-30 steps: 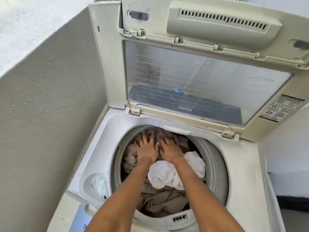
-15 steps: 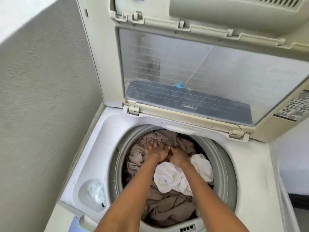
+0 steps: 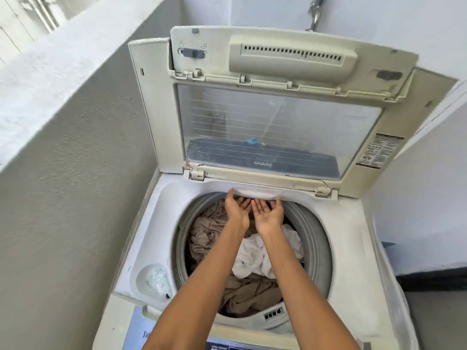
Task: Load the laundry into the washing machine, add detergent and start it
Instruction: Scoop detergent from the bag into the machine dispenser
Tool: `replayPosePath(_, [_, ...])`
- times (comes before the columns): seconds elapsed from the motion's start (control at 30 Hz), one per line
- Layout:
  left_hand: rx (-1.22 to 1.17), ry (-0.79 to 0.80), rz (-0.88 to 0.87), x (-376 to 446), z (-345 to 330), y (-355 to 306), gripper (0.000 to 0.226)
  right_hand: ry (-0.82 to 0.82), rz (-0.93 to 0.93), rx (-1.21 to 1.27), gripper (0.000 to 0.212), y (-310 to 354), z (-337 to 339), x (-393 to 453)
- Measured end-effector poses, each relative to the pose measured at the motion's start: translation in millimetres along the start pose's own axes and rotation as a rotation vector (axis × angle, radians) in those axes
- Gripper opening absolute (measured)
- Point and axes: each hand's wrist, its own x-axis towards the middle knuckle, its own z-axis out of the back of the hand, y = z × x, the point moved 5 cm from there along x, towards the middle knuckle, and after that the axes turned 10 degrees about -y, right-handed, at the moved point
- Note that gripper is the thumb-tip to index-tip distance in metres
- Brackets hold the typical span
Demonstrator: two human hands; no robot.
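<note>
Now both hands reach to twelve o'clock of the drum point(image 3: 317, 238), left hand point(image 3: 236, 210) and right hand point(image 3: 268, 213) palms-up, fingers under the detergent drawer point(image 3: 257, 192), holding nothing. Laundry point(image 3: 227, 253) sits loaded; next, probably pulling the drawer out squarely.

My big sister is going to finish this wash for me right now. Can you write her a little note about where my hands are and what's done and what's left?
Left hand: open, palm up, fingertips at the panel under the lid hinge.
Right hand: open, palm up, just beside it, holding nothing.
Laundry: beige clothes and a white cloth are in the drum.
Lid: up.
Done: clothes loaded.
Left: no detergent bottle in view; white bits sit in the round corner well. Add detergent, shut the lid, start it.
</note>
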Motion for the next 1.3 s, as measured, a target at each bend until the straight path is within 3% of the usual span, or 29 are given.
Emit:
replayPosePath(0.17, [-0.079,0.025,0.001,2.3,-3.4,1.3,0.028,-0.029,0.015,0.082,0.052,5.5,-1.8,2.0])
replayPosePath(0.57, [0.006,0.030,-0.077,14.2,11.7,10.3,0.026,0.006,0.058,0.001,0.044,2.0,-4.6,4.6])
replayPosePath(0.73, [0.010,0.078,-0.092,20.4,6.2,2.9,0.059,-0.003,0.107,-0.002,0.052,0.3,-11.4,3.1])
replayPosePath(0.93, [-0.006,0.079,-0.016,18.0,-3.7,14.5,0.080,-0.007,0.108,0.035,0.060,-8.5,-5.8,8.5])
replayPosePath(1.0, [-0.010,0.046,0.010,16.5,0.6,24.6,0.078,-0.021,0.092,0.059,0.058,-12.4,5.6,4.3])
replayPosePath(1.1, [0.084,-0.019,-0.129,22.6,14.1,18.8,0.068,-0.011,0.115,0.013,0.043,-11.8,25.9,4.0])
replayPosePath(1.2, [0.228,-0.092,-0.253,23.4,22.2,9.6,0.063,-0.015,0.145,-0.034,0.048,-6.6,34.2,4.5])
replayPosePath(1.3, [0.349,-0.214,-0.487,4.0,26.4,-3.3,0.036,-0.042,0.154,-0.072,0.039,-4.1,36.7,2.2])
